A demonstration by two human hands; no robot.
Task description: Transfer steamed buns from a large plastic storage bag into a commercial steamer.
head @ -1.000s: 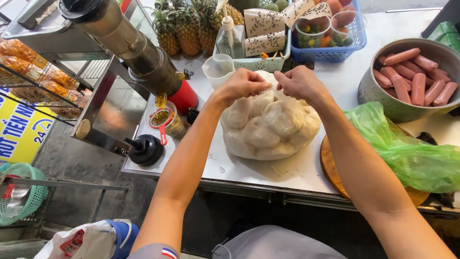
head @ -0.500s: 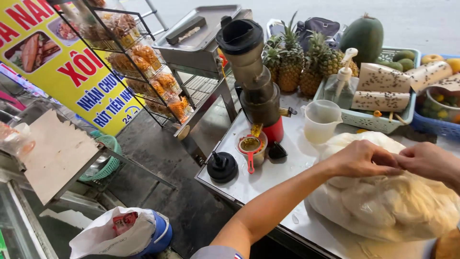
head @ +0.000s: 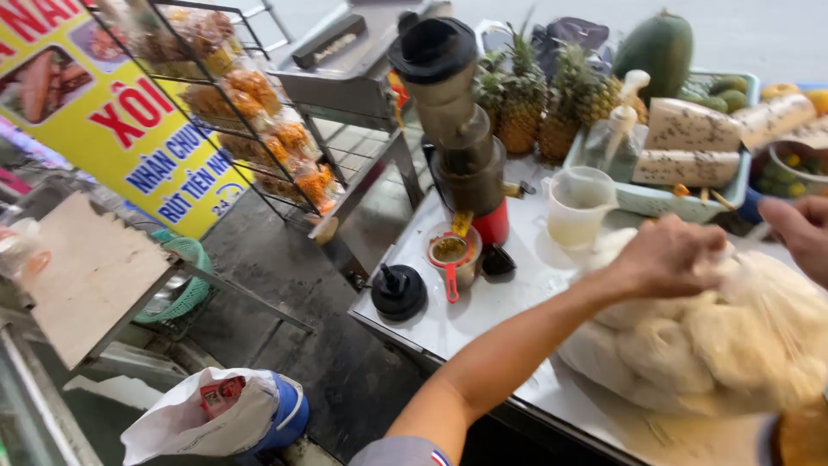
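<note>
A clear plastic bag (head: 716, 345) bulging with pale, rounded buns lies on the steel table (head: 483, 306), near its front edge. The left hand (head: 668, 257) pinches the bag's gathered top; the right hand (head: 802, 233), close beside it, grips the same twist. Behind stand a jug (head: 576, 207) and a juicer (head: 461, 129)

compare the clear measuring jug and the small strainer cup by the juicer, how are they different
The clear measuring jug is taller and see-through, with a pale cloudy look; the small strainer cup is shorter and holds yellow-green pulp. The jug has a clear side handle, while the strainer cup has a red rim and a red handle pointing down toward the counter edge. The jug stands right of the juicer; the cup sits under its spout. Both stand upright on the steel counter.
</note>
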